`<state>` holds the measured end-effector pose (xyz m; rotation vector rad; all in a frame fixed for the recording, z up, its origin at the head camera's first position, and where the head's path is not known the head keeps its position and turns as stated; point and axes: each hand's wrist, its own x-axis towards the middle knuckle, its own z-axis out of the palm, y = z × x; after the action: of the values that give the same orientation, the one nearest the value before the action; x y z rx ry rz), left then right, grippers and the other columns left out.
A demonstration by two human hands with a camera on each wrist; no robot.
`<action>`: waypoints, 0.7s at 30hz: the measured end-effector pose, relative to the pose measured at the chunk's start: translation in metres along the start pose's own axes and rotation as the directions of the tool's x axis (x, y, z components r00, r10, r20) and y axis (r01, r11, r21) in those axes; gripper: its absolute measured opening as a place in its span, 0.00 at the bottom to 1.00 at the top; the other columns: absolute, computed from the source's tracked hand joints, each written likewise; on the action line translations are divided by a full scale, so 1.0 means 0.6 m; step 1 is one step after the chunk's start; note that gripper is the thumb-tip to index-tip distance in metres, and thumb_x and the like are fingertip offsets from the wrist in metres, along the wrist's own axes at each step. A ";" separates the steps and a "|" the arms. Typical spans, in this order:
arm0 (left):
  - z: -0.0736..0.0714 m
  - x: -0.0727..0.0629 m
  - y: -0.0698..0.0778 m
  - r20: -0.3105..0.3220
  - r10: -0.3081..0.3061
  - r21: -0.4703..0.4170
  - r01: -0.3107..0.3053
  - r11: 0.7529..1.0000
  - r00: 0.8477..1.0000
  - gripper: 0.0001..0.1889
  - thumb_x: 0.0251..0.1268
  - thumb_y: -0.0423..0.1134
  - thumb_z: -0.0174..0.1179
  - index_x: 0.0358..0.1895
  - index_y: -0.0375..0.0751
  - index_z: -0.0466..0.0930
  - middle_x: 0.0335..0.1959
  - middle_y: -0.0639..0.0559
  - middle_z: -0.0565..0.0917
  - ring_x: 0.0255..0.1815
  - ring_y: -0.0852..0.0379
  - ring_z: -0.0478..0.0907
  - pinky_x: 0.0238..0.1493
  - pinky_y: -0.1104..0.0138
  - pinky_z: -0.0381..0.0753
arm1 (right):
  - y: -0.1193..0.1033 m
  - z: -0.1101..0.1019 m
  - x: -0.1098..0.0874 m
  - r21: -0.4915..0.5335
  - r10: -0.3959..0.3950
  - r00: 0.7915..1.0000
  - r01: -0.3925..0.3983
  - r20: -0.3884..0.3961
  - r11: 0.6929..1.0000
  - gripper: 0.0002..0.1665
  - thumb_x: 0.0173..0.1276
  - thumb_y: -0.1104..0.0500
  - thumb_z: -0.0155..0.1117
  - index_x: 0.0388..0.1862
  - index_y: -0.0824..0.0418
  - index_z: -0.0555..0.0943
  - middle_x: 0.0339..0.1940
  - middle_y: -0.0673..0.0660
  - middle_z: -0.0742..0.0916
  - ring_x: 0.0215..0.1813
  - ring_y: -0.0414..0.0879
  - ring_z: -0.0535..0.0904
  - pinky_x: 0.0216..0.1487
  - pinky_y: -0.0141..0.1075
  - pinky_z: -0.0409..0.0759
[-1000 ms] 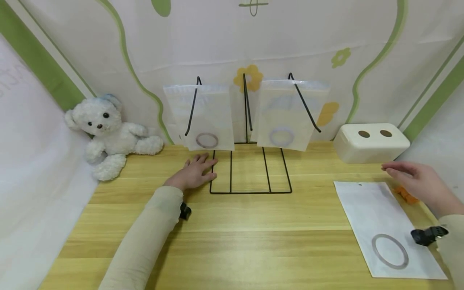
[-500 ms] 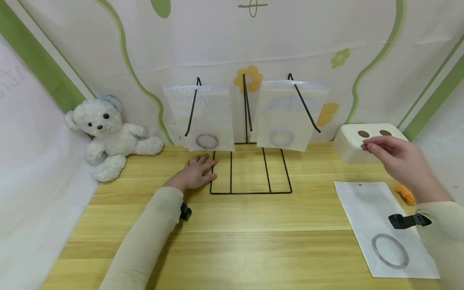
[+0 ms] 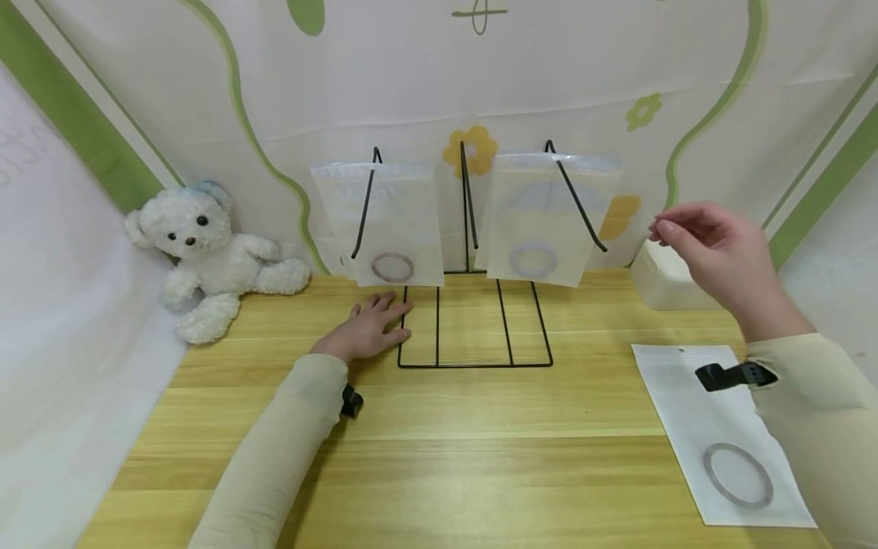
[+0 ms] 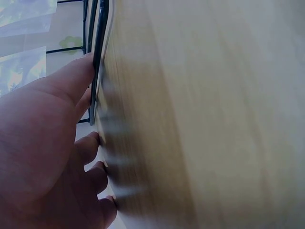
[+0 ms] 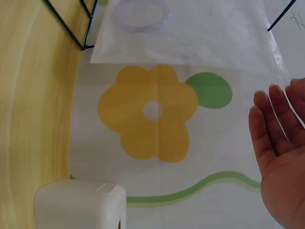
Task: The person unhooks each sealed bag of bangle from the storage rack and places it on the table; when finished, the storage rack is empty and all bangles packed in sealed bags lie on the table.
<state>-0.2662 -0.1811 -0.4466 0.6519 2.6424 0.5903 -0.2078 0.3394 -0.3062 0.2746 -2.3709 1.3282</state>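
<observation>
White cloth [image 3: 562, 69] printed with green and yellow shapes stands behind the black wire rack [image 3: 475, 366], perhaps as a plain backdrop. Under the rack runs a wood-grain table [image 3: 514, 473], giving its wide wire base a level footing. Left of the rack a plush bear [image 3: 222, 252] sits facing forward, its legs splayed on the table, which probably keeps it upright.

To the rack's right and nearer the person lies a flat white pouch [image 3: 693, 412], within easy reach of that side. From the rack's outer arms hang a left pouch [image 3: 405, 221] and a right pouch [image 3: 528, 217], seemingly threaded near their top edges so that they face forward. Beyond the rack's right side rests a cream box [image 3: 661, 286].

At the rack's left base rod is the left hand [image 3: 363, 329], fingers spread and nearly straight, thumb and forefinger touching the wire, likely to steady it; it grasps nothing. Right of the rack, partly hiding the box, the right hand [image 3: 723, 259] hangs with loosely bent fingers, the thumb close to the forefinger; nothing shows between them. Smallest, a hole [image 3: 681, 351] near the flat pouch's top edge probably suits the rack's arms.
</observation>
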 end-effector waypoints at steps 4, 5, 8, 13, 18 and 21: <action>0.005 0.008 -0.012 -0.009 0.015 -0.001 -0.015 1.000 1.000 0.39 0.83 0.67 0.51 0.88 0.57 0.58 0.91 0.36 0.45 0.91 0.27 0.37 0.84 0.27 0.33 | -0.017 0.013 0.021 0.020 0.012 1.000 -0.011 -0.027 1.000 0.11 0.79 0.59 0.70 0.55 0.62 0.88 0.41 0.37 0.92 0.42 0.30 0.88 0.43 0.18 0.82; 0.010 0.014 -0.022 -0.017 0.029 0.004 -0.029 1.000 0.999 0.39 0.83 0.69 0.50 0.88 0.58 0.58 0.91 0.35 0.45 0.90 0.26 0.37 0.83 0.26 0.33 | -0.019 0.016 0.025 0.020 0.013 0.999 -0.012 -0.031 1.000 0.11 0.79 0.59 0.70 0.55 0.61 0.88 0.41 0.37 0.92 0.42 0.30 0.88 0.43 0.18 0.82; 0.011 0.017 -0.027 -0.015 0.032 0.016 -0.031 0.999 0.999 0.40 0.82 0.71 0.48 0.88 0.60 0.58 0.91 0.35 0.45 0.90 0.26 0.37 0.83 0.25 0.33 | -0.025 0.023 0.040 0.017 0.014 0.999 -0.013 -0.048 1.000 0.10 0.79 0.58 0.69 0.56 0.57 0.87 0.41 0.37 0.91 0.42 0.31 0.87 0.44 0.18 0.81; 0.010 0.016 -0.027 -0.020 0.026 0.011 -0.026 1.000 0.999 0.40 0.82 0.71 0.49 0.88 0.59 0.59 0.91 0.36 0.46 0.90 0.26 0.38 0.83 0.26 0.35 | -0.031 0.033 0.066 0.021 0.009 0.997 -0.007 -0.074 1.000 0.11 0.79 0.59 0.68 0.57 0.51 0.86 0.43 0.35 0.89 0.42 0.30 0.86 0.45 0.18 0.81; 0.008 0.015 -0.021 -0.012 0.017 0.011 -0.017 1.000 1.000 0.39 0.82 0.69 0.51 0.88 0.58 0.59 0.91 0.36 0.45 0.90 0.26 0.37 0.83 0.26 0.35 | -0.033 0.044 0.086 0.073 0.044 0.995 -0.038 -0.084 0.997 0.13 0.79 0.60 0.67 0.59 0.52 0.84 0.46 0.38 0.87 0.43 0.31 0.86 0.46 0.18 0.82; 0.006 0.011 -0.016 -0.009 0.014 0.012 -0.014 1.000 1.000 0.39 0.82 0.68 0.52 0.88 0.58 0.59 0.92 0.37 0.45 0.91 0.27 0.37 0.83 0.26 0.35 | -0.034 0.051 0.095 0.114 0.041 0.995 -0.030 -0.093 0.993 0.14 0.79 0.61 0.68 0.60 0.56 0.84 0.46 0.41 0.87 0.44 0.34 0.87 0.46 0.19 0.83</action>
<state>-0.2738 -0.1846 -0.4557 0.6733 2.6544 0.5831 -0.2594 0.3041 -0.2800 0.1973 -2.2356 1.4613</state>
